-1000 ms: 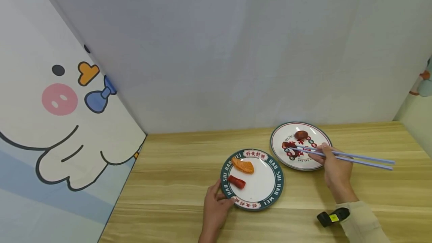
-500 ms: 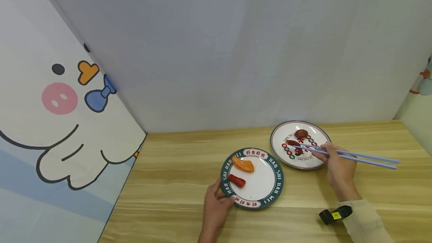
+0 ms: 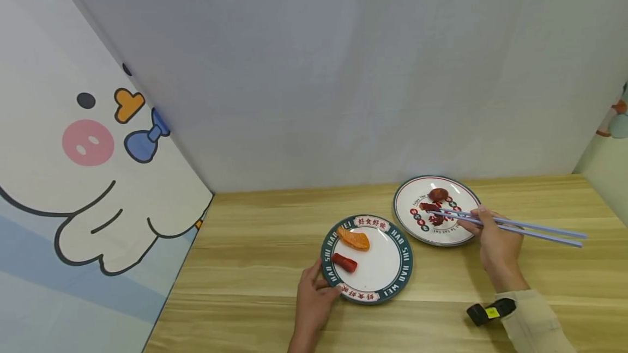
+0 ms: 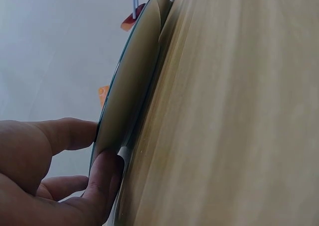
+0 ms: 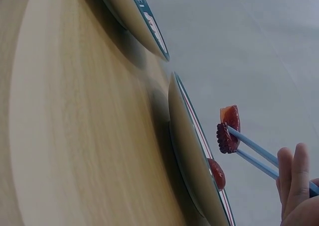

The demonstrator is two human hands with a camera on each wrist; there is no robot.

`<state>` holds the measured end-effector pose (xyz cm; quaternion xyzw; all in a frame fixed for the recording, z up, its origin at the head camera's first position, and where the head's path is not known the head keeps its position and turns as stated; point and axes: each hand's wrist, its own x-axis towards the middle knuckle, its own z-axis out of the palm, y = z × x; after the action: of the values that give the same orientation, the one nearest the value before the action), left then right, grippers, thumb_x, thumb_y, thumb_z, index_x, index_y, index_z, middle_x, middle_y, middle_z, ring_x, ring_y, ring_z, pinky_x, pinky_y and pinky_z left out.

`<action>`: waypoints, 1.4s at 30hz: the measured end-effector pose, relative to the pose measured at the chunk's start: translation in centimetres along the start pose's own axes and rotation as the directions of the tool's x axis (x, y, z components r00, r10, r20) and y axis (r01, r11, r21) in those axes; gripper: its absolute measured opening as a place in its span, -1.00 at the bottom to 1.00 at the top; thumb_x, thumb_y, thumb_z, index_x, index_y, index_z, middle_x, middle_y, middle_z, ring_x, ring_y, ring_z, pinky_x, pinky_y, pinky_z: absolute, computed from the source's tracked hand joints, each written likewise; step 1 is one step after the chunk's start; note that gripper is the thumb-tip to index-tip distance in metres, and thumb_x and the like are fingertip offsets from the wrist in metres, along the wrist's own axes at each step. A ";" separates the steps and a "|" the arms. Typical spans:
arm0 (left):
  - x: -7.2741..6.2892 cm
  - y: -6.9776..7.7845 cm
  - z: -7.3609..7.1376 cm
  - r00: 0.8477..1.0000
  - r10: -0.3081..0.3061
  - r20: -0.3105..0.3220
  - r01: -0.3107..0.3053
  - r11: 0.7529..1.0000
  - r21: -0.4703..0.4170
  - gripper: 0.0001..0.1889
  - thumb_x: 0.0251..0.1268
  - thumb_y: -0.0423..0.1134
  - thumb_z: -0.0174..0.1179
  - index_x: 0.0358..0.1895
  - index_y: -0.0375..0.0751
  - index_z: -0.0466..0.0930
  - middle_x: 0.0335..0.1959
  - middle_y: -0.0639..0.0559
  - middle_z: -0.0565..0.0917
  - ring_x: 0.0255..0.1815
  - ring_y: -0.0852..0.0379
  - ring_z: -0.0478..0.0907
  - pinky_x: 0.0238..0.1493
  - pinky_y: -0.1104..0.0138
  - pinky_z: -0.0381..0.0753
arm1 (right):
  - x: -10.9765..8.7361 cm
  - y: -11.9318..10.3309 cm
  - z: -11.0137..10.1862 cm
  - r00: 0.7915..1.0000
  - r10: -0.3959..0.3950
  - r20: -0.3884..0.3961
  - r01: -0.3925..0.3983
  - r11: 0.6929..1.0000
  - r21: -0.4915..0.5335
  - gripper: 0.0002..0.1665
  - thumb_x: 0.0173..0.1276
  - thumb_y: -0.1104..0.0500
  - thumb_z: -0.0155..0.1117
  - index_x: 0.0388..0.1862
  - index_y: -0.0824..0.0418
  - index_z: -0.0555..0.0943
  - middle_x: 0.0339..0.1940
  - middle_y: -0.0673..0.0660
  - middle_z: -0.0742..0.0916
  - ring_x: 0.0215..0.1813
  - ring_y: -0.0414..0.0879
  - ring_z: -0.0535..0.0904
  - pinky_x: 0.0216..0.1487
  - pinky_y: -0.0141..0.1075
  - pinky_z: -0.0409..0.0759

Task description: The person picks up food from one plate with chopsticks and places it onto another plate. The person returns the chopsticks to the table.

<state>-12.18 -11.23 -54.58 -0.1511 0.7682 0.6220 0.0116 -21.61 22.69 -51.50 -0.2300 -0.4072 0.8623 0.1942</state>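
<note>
My right hand (image 3: 497, 247) holds a pair of pale lilac chopsticks (image 3: 535, 229). Their tips pinch a dark red piece with sucker-like bumps, like an octopus tentacle (image 5: 229, 131); the right wrist view shows it raised off the red-lined plate (image 3: 409, 227). A reddish-brown oval food piece (image 3: 438, 195) lies on that plate. At the lower left, my left hand (image 3: 314, 304) grips the rim of the green-rimmed plate (image 3: 387, 268), fingers on both sides of the edge in the left wrist view. On this plate lie an orange salmon-like slice (image 3: 353, 239) and a short red roll (image 3: 344, 262).
Both plates stand close together on a wood-grain table (image 3: 245, 277), the red-lined one farther back and right. A pale grey cloth wall (image 3: 343, 80) rises behind the table. At the left stands a panel with a cartoon print (image 3: 88, 143).
My right hand has drifted slightly to the right, carrying the chopsticks and the dark red tentacle piece over the plate. My left hand and its plate stay in place.
</note>
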 end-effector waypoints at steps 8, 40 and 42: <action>0.1 0.2 0.1 0.999 -0.032 -0.003 0.032 0.999 0.007 -0.14 0.11 -0.57 0.42 0.55 -0.50 0.30 0.30 -0.25 0.50 -0.06 0.06 0.65 -0.11 0.28 0.75 | 0.1 -0.3 -0.1 1.000 0.007 -0.013 -0.007 1.000 -0.008 -0.65 0.54 0.44 0.17 -0.43 0.31 0.78 -0.49 0.14 0.77 -0.57 -0.04 0.78 -0.40 -0.32 0.77; 0.0 -0.1 0.1 1.000 -0.021 -0.003 0.021 1.000 -0.010 -0.14 0.10 -0.59 0.40 0.55 -0.50 0.30 0.32 -0.26 0.49 -0.08 0.07 0.64 -0.12 0.32 0.74 | 1.1 -1.0 -1.1 0.998 0.038 -0.052 -0.038 0.999 -0.005 -0.63 0.56 0.40 0.17 -0.44 0.21 0.77 -0.48 0.12 0.79 -0.52 -0.09 0.80 -0.37 -0.35 0.77; 0.0 -0.1 0.1 1.000 -0.022 -0.003 0.022 1.000 -0.012 -0.15 0.10 -0.59 0.40 0.55 -0.49 0.30 0.31 -0.26 0.49 -0.08 0.06 0.64 -0.12 0.31 0.74 | 1.2 -1.0 -1.2 0.998 0.038 -0.052 -0.039 0.999 -0.007 -0.63 0.57 0.39 0.17 -0.44 0.21 0.77 -0.48 0.12 0.79 -0.52 -0.09 0.80 -0.37 -0.35 0.77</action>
<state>-12.20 -11.17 -54.69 -0.1604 0.7628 0.6262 0.0164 -21.82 24.65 -51.64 -0.2610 -0.4007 0.8580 0.1872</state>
